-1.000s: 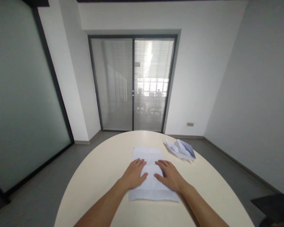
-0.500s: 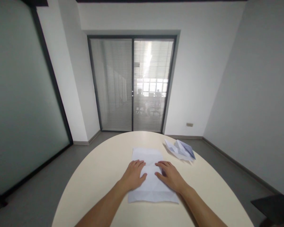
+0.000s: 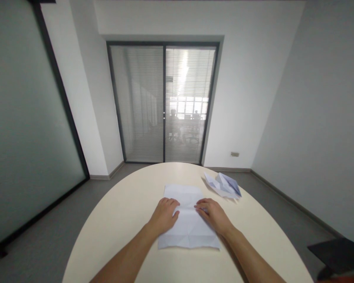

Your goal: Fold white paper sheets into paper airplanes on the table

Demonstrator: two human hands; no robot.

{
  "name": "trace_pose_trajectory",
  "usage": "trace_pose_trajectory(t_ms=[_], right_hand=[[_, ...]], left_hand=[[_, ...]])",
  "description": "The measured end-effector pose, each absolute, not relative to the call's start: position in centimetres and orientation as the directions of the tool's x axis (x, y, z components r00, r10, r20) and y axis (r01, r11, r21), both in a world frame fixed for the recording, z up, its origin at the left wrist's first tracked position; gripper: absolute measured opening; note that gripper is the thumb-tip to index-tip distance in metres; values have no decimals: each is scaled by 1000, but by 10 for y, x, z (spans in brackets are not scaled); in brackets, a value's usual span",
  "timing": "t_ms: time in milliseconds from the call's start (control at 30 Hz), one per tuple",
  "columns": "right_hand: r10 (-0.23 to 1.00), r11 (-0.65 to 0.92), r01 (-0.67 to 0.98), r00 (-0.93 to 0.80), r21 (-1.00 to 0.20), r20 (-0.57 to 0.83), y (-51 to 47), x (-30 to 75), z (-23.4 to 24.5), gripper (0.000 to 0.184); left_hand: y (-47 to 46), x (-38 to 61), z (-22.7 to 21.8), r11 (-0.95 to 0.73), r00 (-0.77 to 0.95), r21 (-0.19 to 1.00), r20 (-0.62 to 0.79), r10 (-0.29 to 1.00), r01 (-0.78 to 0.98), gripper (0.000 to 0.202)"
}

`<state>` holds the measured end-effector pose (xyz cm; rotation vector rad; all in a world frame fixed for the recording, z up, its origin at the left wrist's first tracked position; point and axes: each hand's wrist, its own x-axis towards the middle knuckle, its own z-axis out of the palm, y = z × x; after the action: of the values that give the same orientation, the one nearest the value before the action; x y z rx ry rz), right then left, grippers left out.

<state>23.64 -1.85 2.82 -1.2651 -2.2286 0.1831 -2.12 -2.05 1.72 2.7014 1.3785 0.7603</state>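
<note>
A creased sheet of white paper (image 3: 188,226) lies on the round table (image 3: 115,228), with fold lines crossing its near part. My left hand (image 3: 165,214) rests open on the paper's left side, fingers extended and thumb apart. On the right side of the sheet, my right hand (image 3: 214,214) lies with fingers stretched inward and the thumb close beneath them. Both palms face down. Between the hands, the middle of the sheet shows.
A crumpled, folded piece of paper (image 3: 224,185) sits near the table's far right edge. Beyond the table are a glass door with blinds (image 3: 163,102) and white walls. A dark chair-like object (image 3: 339,253) stands at the lower right.
My right thumb has drawn up toward its fingers. My left hand has shifted slightly left and its thumb has moved up. The paper stays flat in about the same place.
</note>
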Motion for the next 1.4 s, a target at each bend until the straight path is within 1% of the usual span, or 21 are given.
trace_pose_trajectory(t_ms=[200,333,400,467,567,667,833,967,1033,1067,1167,1267,1333,1400], right_hand=[[822,540,775,-403,-329,401,-19,238,36,28],[829,534,777,-404,-333,386,-21,240,38,29],[841,523,775,-401,-354,364,-22,243,36,31],[871,479,788,-373,-387,320,-22,246,33,33],[929,358,830,-270,-427,255,-24,249,32,32],[951,286,840,-190,-460,244,-26,251,33,30],[941,317,772,-180,-551,288,-22,255,27,32],[933,320,729,-130,-606,336,-17,255,21,42],[927,319,726,-107,-609,359,-16,254,22,45],[925,318,733,-102,-601,366,-16,253,23,44],[922,312,772,-106,-554,371,-16,252,27,36],[901,343,770,-108,-538,420,-14,253,30,37],[877,390,721,-102,-573,469,-12,253,30,38],[867,425,638,-82,-642,491,-11,252,28,38]], left_hand=[[-21,-21,22,-580,472,232,389,791,781,24],[-23,-21,25,-558,457,234,371,808,796,25],[-23,-21,24,-546,449,243,358,818,802,26],[-24,-23,23,-535,438,263,348,829,803,27],[-25,-26,22,-507,408,301,337,849,807,26],[-26,-30,23,-454,351,335,325,878,826,27],[-23,-36,23,-399,276,417,325,904,817,25],[-17,-40,22,-424,219,527,407,887,737,24],[-14,-40,22,-447,178,558,469,865,699,24],[-13,-40,22,-460,158,563,502,850,687,24],[-11,-41,23,-509,106,538,611,785,671,23],[-11,-41,25,-570,94,493,697,711,657,21],[-13,-41,26,-607,93,478,733,674,635,20],[-15,-41,28,-631,85,484,750,656,606,20]])
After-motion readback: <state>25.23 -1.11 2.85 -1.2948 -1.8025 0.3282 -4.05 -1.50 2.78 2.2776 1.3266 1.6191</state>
